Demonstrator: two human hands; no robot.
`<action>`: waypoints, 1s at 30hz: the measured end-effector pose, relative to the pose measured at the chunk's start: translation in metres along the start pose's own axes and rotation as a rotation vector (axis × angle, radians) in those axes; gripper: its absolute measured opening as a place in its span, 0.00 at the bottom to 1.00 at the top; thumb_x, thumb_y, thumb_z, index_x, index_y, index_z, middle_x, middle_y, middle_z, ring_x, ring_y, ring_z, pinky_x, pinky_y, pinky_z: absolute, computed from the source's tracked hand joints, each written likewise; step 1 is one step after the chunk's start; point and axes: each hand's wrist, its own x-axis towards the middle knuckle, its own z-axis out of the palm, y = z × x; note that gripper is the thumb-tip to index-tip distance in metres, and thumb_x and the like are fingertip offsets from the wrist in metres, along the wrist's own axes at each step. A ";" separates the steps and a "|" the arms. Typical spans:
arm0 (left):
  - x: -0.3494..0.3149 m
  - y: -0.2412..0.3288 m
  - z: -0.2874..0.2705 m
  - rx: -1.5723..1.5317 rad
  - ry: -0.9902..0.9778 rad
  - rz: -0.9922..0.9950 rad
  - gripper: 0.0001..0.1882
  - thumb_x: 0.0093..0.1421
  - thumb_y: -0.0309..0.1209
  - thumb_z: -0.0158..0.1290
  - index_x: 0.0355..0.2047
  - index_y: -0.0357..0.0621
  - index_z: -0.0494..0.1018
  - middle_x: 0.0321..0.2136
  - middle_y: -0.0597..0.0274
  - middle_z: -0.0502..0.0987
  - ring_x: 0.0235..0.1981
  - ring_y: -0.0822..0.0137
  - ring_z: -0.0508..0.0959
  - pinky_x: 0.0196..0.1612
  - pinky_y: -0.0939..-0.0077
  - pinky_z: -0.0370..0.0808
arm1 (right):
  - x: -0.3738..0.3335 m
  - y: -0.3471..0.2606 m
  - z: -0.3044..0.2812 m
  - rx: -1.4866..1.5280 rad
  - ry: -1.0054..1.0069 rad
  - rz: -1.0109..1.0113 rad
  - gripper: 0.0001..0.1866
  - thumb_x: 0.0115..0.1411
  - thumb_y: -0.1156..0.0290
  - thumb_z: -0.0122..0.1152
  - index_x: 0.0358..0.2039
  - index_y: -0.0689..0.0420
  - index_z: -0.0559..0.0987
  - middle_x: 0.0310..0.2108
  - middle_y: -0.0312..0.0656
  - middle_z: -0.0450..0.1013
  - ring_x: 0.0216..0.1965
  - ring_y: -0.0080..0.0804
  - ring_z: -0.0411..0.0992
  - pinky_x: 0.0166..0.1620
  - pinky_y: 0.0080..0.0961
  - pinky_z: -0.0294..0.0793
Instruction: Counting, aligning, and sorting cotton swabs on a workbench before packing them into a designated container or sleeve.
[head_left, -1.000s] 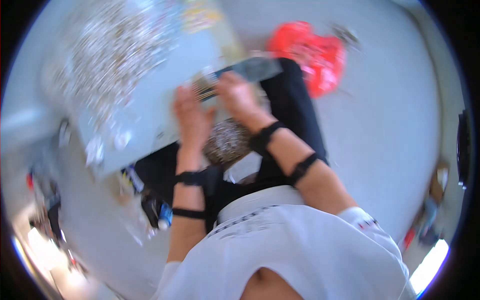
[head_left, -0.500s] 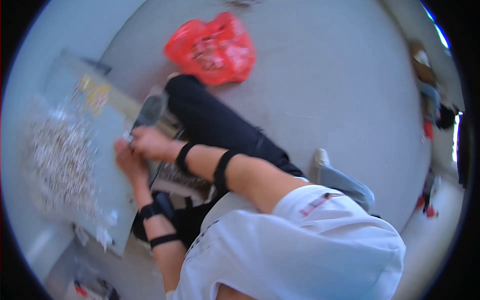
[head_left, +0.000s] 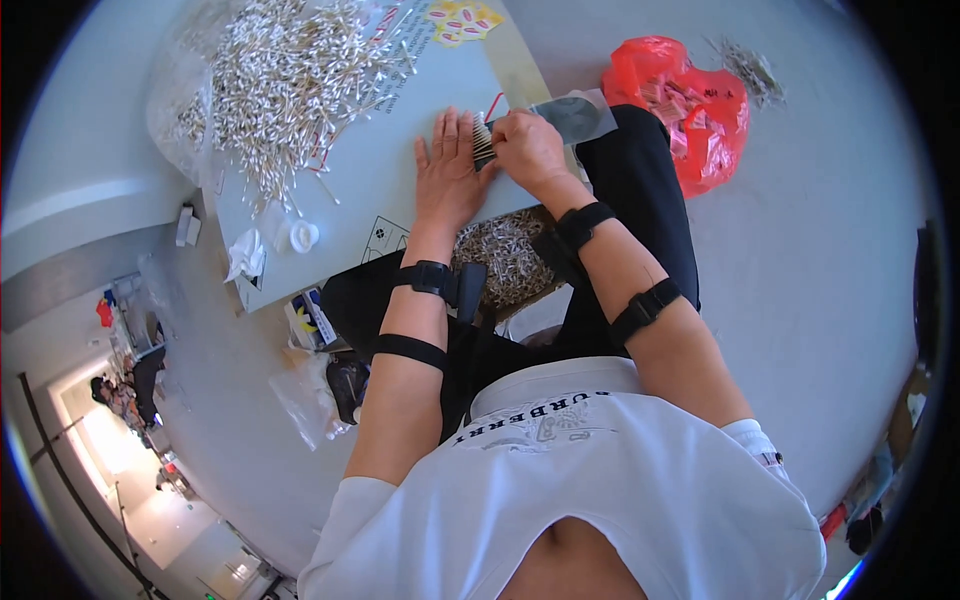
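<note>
In the upper middle of the frame, the left hand (head_left: 452, 185) lies flat on the pale worktop (head_left: 350, 200), its fingers straight, spread a little and not closed on anything; it rests just beside a small row of cotton swabs (head_left: 482, 142), perhaps so that their ends stay even. On the other side of this row, the right hand (head_left: 528, 148) has its fingers bent inward, next to a translucent plastic sleeve (head_left: 580, 115) with a dark patch; I cannot tell whether they pinch the sleeve, the swabs or both. The sleeve points away to the right, past the worktop edge, so probably its near end is the one kept at the swabs. The big loose pile of swabs (head_left: 290, 95) lies at the upper left, partly on clear plastic, which seems to keep it together and within reach. Below the hands, a box of more swabs (head_left: 505, 262) sits between the legs, under the worktop edge, maybe to receive what falls. At the upper right, a red bag (head_left: 690, 115) stands open on the floor (head_left: 760, 300) with small pink packets inside, apparently placed near the right side for easy access.
</note>
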 end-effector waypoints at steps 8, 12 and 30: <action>-0.002 -0.007 -0.003 -0.052 0.003 0.072 0.37 0.63 0.50 0.44 0.67 0.48 0.48 0.68 0.55 0.48 0.69 0.58 0.46 0.68 0.51 0.40 | 0.007 0.006 0.000 0.105 0.106 -0.040 0.02 0.48 0.76 0.58 0.24 0.56 0.77 0.29 0.47 0.71 0.32 0.48 0.72 0.37 0.38 0.72; -0.003 -0.011 0.007 -0.706 0.367 -0.073 0.34 0.65 0.41 0.46 0.66 0.39 0.49 0.66 0.46 0.51 0.68 0.52 0.48 0.68 0.57 0.44 | 0.010 0.004 0.012 0.633 0.312 -0.071 0.07 0.58 0.74 0.55 0.35 0.61 0.78 0.35 0.45 0.73 0.37 0.37 0.73 0.42 0.28 0.72; -0.025 -0.013 0.008 -0.690 0.374 -0.175 0.32 0.62 0.35 0.50 0.64 0.39 0.54 0.66 0.48 0.52 0.67 0.51 0.54 0.67 0.59 0.51 | -0.014 0.002 -0.003 0.361 0.158 -0.175 0.08 0.55 0.79 0.59 0.37 0.59 0.79 0.37 0.40 0.73 0.37 0.32 0.74 0.41 0.27 0.74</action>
